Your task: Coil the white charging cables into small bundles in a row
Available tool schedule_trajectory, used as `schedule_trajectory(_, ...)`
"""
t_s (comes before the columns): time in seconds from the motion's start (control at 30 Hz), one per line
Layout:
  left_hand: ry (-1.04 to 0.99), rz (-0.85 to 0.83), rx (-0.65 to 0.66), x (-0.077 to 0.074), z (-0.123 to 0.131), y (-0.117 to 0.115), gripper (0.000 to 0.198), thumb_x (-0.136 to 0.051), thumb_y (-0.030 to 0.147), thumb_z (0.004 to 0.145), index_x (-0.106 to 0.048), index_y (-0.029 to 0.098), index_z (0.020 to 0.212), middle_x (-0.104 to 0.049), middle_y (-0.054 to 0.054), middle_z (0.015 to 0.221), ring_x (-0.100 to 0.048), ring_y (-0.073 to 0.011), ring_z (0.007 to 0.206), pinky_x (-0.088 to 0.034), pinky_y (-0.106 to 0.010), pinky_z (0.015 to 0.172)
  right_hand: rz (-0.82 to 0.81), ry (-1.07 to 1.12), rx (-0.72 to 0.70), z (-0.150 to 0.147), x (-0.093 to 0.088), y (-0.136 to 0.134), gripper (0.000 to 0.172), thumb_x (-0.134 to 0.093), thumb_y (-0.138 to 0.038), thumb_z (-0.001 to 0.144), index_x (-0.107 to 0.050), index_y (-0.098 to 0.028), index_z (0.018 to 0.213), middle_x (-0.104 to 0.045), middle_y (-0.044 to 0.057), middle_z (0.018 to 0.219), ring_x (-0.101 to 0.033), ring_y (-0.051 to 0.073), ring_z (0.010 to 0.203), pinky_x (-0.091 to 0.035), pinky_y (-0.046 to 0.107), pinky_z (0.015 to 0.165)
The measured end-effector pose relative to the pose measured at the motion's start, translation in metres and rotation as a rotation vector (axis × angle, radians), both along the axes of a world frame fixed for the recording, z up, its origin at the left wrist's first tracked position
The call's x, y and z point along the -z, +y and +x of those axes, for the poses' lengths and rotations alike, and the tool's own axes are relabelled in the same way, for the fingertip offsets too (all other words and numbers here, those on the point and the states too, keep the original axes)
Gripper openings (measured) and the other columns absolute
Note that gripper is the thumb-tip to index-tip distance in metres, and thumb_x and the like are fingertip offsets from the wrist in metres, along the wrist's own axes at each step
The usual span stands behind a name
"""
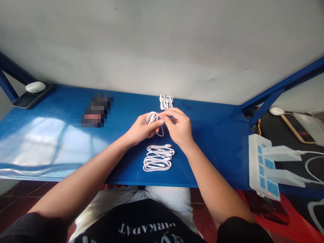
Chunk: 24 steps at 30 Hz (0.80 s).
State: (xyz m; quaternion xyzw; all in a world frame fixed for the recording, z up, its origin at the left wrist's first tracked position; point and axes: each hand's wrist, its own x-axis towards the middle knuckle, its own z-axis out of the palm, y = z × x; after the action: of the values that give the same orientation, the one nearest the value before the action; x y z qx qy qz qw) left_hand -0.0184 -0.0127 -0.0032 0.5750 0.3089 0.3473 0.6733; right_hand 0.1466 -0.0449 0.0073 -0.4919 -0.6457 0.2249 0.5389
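Note:
A looped white USB cable (152, 117) is in my left hand (143, 129), the fingers closed round its coil. My right hand (178, 125) meets it from the other side, thumb and forefinger pinched at the cable near the left thumb. One loop of the cable hangs below the fingers. On the blue table nearer my body lie loosely coiled white cables (158, 158), with metal plugs showing at their right side. Beyond my hands, close to the wall, rest bundled white cables (166, 102) with dark ties round them.
A blurred dark object (96, 109) lies left on the blue table (215, 141). A black tray holding a white mouse-like object (35, 87) is at the far left corner. At right, a white power strip (262, 165) with plugged-in adapters stands beside the table edge. The wall borders the back.

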Motion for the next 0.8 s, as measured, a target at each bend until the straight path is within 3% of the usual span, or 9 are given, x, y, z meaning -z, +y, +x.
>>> schedule_trajectory(0.13, 0.13, 0.219, -0.134, 0.0, -0.004, 0.006, 0.04, -0.067, 0.051, 0.092, -0.058, 0.016, 0.074, -0.052, 0.002, 0.059, -0.044, -0.0076, 0.051, -0.033, -0.022, 0.049, -0.077, 0.019, -0.038, 0.002, 0.005, 0.003, 0.025, -0.06, -0.037, 0.096, -0.073, -0.024, 0.113, -0.067, 0.011, 0.124, -0.067, 0.022, 0.108, -0.06, 0.034, 0.078)
schedule_trajectory(0.23, 0.136, 0.312, -0.285, -0.002, -0.008, 0.012, 0.038, -0.065, 0.052, 0.093, -0.062, 0.016, 0.078, -0.054, 0.001, 0.064, -0.046, -0.0086, 0.057, -0.037, -0.023, 0.054, -0.244, 0.0, -0.104, -0.001, 0.007, 0.001, 0.038, -0.063, -0.038, 0.094, -0.066, -0.023, 0.128, -0.071, 0.011, 0.12, -0.069, 0.022, 0.102, -0.059, 0.036, 0.081)
schedule_trajectory(0.33, 0.024, 0.255, -0.385, -0.006, -0.009, 0.016, 0.038, -0.064, 0.054, 0.092, -0.064, 0.016, 0.084, -0.064, -0.003, 0.079, -0.058, -0.0116, 0.071, -0.047, -0.024, 0.064, -0.379, -0.102, -0.247, -0.007, 0.006, -0.003, 0.032, -0.071, -0.042, 0.088, -0.072, -0.021, 0.112, -0.076, 0.008, 0.105, -0.07, 0.022, 0.095, -0.056, 0.035, 0.082)
schedule_trajectory(0.5, -0.205, 0.03, -0.335, -0.011, -0.01, 0.017, 0.036, -0.066, 0.052, 0.092, -0.056, 0.018, 0.085, -0.062, -0.001, 0.08, -0.064, -0.0124, 0.069, -0.053, -0.025, 0.065, -0.442, -0.132, -0.319, -0.016, 0.011, -0.004, 0.024, -0.063, -0.04, 0.094, -0.074, -0.019, 0.092, -0.076, 0.004, 0.089, -0.065, 0.017, 0.073, -0.052, 0.032, 0.072)
schedule_trajectory(0.63, -0.211, 0.034, -0.386, -0.014, -0.01, 0.017, 0.034, -0.066, 0.05, 0.092, -0.053, 0.019, 0.086, -0.061, 0.001, 0.078, -0.066, -0.0119, 0.069, -0.056, -0.027, 0.07, -0.531, 0.131, -0.303, -0.015, 0.014, 0.001, 0.023, -0.063, -0.041, 0.092, -0.067, -0.019, 0.091, -0.074, 0.004, 0.084, -0.069, 0.019, 0.078, -0.055, 0.033, 0.074)
schedule_trajectory(0.8, -0.185, 0.084, -0.459, -0.011, -0.006, 0.017, 0.033, -0.069, 0.049, 0.091, -0.051, 0.021, 0.09, -0.059, 0.002, 0.077, -0.067, -0.0124, 0.069, -0.055, -0.028, 0.07, -0.7, 0.502, -0.305, -0.018, 0.011, 0.003, 0.029, -0.072, -0.034, 0.082, -0.056, -0.022, 0.103, -0.073, 0.0, 0.073, -0.069, 0.016, 0.066, -0.056, 0.031, 0.067)
